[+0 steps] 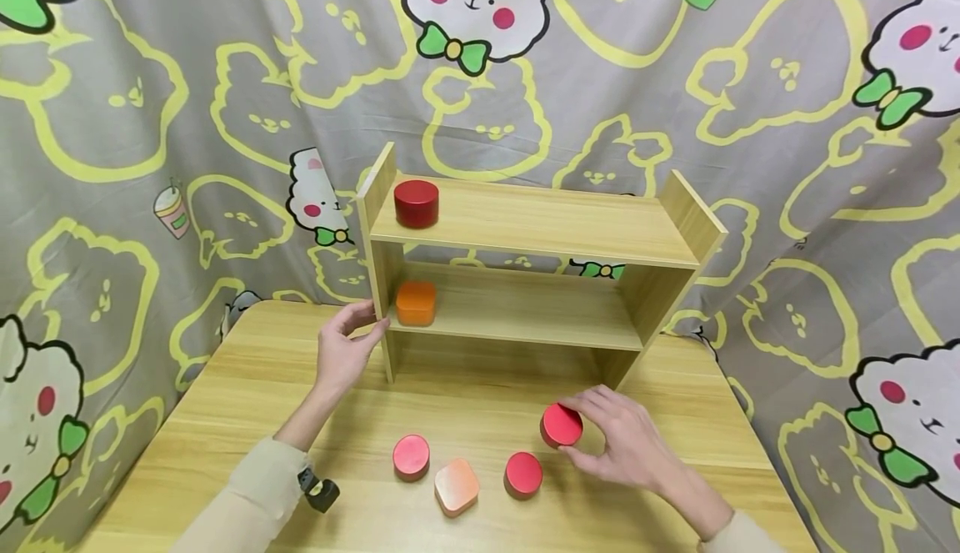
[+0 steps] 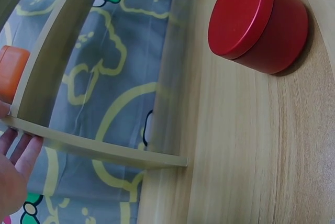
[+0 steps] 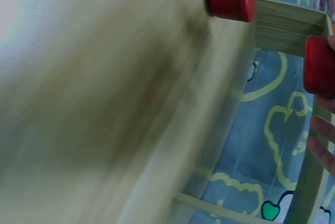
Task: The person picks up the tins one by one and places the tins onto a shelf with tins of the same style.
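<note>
My left hand (image 1: pixel 345 349) grips the left side panel of a small wooden shelf (image 1: pixel 540 218), thumb on the inner side and fingers outside in the left wrist view. My right hand (image 1: pixel 622 440) holds a round red tin (image 1: pixel 561 425) between thumb and fingers, in front of the shelf's lower right. In the right wrist view this tin (image 3: pixel 319 67) appears at the right edge. On the shelf's top board, at the left, stands a dark red round tin (image 1: pixel 416 203). Below it, an orange square tin (image 1: pixel 416 303) sits at the left of the middle board.
On the wooden table (image 1: pixel 247 369) in front of the shelf lie a pinkish-red round tin (image 1: pixel 411 458), a light orange square tin (image 1: pixel 457 486) and another red round tin (image 1: pixel 522 475). A patterned grey curtain (image 1: pixel 495 111) hangs behind and at both sides.
</note>
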The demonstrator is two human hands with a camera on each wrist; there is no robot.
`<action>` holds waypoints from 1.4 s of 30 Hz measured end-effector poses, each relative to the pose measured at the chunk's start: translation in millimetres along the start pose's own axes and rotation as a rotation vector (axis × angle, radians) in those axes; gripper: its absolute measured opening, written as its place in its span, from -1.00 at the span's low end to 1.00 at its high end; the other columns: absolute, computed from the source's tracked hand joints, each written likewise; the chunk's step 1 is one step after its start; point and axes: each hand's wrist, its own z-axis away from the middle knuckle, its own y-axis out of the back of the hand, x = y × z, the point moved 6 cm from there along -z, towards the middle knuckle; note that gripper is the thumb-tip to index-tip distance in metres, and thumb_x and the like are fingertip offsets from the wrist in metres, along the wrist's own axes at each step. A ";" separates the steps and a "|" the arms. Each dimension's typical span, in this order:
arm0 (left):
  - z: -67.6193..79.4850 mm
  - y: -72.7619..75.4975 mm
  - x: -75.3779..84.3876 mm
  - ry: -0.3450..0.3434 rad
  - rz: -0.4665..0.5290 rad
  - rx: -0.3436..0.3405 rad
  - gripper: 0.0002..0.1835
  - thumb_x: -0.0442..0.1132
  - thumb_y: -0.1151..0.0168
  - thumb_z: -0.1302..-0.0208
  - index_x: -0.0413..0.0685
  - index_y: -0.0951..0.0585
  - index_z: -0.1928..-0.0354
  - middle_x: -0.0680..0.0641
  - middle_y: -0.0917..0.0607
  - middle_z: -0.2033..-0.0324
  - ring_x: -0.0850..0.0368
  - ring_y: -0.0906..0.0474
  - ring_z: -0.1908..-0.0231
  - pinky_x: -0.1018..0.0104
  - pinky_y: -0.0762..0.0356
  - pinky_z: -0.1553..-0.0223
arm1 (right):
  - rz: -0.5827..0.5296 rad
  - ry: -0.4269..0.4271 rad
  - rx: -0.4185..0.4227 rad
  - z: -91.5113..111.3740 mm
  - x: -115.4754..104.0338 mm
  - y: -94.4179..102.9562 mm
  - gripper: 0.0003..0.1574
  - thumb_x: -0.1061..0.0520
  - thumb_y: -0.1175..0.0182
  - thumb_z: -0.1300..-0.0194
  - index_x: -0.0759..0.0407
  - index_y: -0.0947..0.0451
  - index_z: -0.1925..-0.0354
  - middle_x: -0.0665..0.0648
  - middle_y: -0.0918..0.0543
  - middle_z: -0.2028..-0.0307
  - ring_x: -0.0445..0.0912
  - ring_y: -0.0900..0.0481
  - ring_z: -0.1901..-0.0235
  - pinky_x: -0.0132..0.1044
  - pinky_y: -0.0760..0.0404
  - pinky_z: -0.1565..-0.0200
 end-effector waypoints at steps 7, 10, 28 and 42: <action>1.5 0.7 1.6 0.007 0.000 0.002 -0.67 -0.46 -0.45 -0.28 -0.29 -0.71 -0.08 -0.33 -0.76 0.04 0.54 -0.65 0.15 0.65 -0.72 0.15 | -0.011 0.007 0.011 -17.9 -1.2 10.2 -0.24 -0.20 -0.60 0.08 -0.01 -0.71 -0.11 -0.13 -0.78 0.12 -0.21 -0.69 0.12 -0.31 -0.74 0.16; 1.1 0.9 1.7 0.002 -0.001 0.003 -0.67 -0.47 -0.45 -0.28 -0.29 -0.71 -0.08 -0.30 -0.77 0.05 0.54 -0.66 0.15 0.65 -0.72 0.15 | -0.014 0.018 0.027 -26.5 -1.7 16.1 -0.26 -0.23 -0.57 0.03 0.02 -0.72 -0.11 -0.10 -0.78 0.11 -0.19 -0.69 0.12 -0.30 -0.74 0.17; 0.2 1.4 0.1 -0.027 -0.007 0.009 -0.67 -0.47 -0.46 -0.25 -0.33 -0.70 -0.06 0.29 -0.76 0.23 0.57 -0.67 0.16 0.65 -0.73 0.17 | -0.019 0.104 0.158 -86.6 -9.0 54.6 -0.35 -0.35 -0.27 -0.28 0.06 -0.73 -0.09 -0.02 -0.79 0.16 -0.12 -0.70 0.16 -0.25 -0.75 0.30; 2.5 1.3 3.0 -0.018 0.008 0.016 -0.68 -0.48 -0.47 -0.24 -0.32 -0.71 -0.05 0.19 -0.78 0.21 0.55 -0.67 0.17 0.65 -0.73 0.18 | -0.038 0.156 0.254 -136.1 -20.8 82.0 -0.34 -0.34 -0.21 -0.33 0.09 -0.74 -0.09 0.02 -0.80 0.15 -0.08 -0.71 0.15 -0.19 -0.75 0.28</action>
